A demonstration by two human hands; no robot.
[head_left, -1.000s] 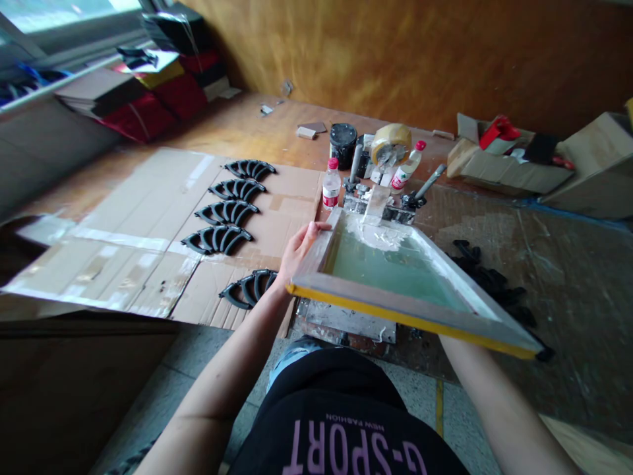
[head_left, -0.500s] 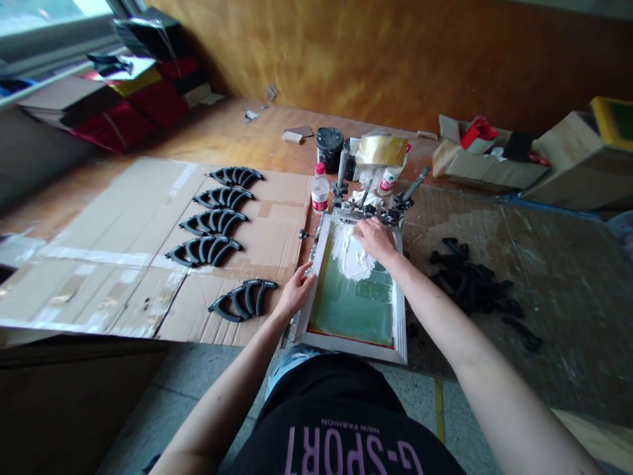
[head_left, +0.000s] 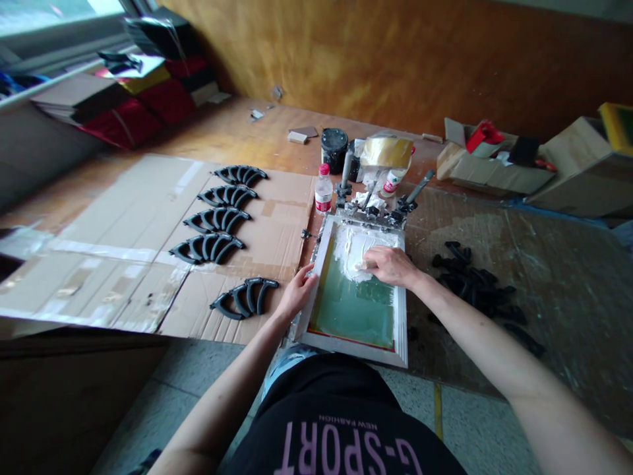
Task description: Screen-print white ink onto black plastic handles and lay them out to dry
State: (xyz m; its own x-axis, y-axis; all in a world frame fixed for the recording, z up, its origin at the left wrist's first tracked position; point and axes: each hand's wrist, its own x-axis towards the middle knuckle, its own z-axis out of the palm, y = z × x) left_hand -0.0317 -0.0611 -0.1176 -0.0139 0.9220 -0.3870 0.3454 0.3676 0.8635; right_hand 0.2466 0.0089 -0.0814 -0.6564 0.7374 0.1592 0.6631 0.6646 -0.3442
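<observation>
White paste [head_left: 360, 254] streaks the green screen mesh [head_left: 353, 316].

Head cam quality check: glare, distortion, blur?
Head view: the bright window at top left is blown out; wide-angle distortion bends the orange wooden wall; the bare right hand on the green mesh screen is slightly soft; the lower left is dark.

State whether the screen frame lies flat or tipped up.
Flat: the screen frame rests on the work surface, far edge in the hinge clamps.

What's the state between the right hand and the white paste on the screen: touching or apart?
Touching. The head view shows the right hand with its fingers pressed on the white paste, which lies on the green screen mesh.
</observation>
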